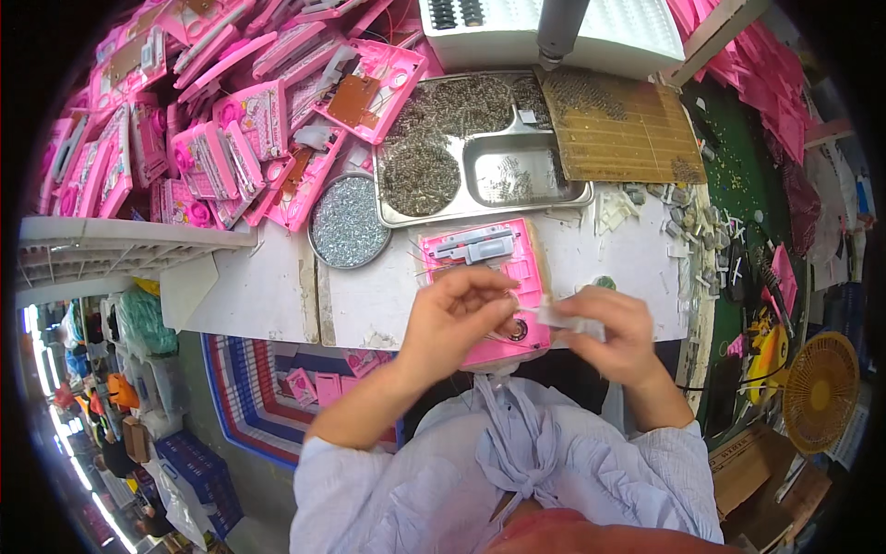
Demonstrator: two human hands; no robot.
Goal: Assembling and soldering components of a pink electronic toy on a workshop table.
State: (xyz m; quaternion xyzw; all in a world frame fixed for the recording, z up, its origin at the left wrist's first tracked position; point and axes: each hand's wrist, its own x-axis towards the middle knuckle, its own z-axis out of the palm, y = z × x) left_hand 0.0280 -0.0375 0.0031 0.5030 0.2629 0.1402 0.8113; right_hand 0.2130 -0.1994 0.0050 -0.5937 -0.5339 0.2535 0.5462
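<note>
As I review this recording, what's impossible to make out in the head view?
All in the head view:
1. White piece: blurred and partly covered by the right hand; exact shape unclear.
2. Pink case: partly hidden behind the left hand.
3. Silver bits: too small to identify singly.
4. White tray: cut off by the top edge.

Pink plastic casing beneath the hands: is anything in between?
Only the small white piece, held in the right hand; nothing else visible stands between right or left hand and the pink plastic casing.
</note>
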